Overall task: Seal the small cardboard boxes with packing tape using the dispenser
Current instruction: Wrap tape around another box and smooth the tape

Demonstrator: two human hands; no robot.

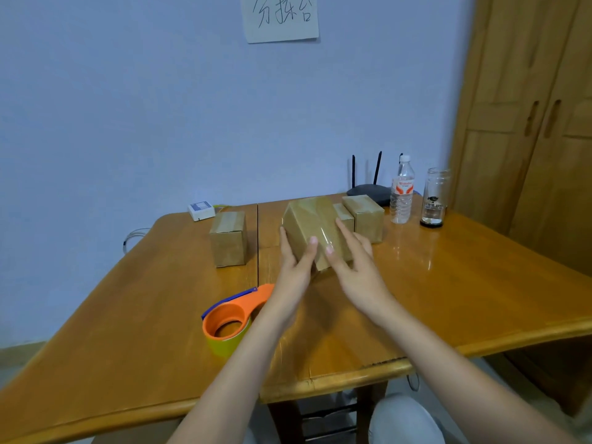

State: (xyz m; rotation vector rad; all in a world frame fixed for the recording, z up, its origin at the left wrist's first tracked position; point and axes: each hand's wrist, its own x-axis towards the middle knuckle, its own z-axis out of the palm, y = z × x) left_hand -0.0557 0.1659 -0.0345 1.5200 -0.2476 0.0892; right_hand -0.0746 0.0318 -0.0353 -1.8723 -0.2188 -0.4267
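Orange plastic tape dispenser [231,318] with yellowish roll lies on the wooden table [128,331], beside my left forearm | my left hand [296,262] and right hand [355,267], fingers straight, press the tilted taped brown cardboard box [312,224] mid-table | three more small boxes: one left [228,238], two right [363,216].

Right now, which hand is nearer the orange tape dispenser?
Left. The left hand holds the box, its forearm passing right beside the tape dispenser. The right hand presses the box's other side, farther from it.
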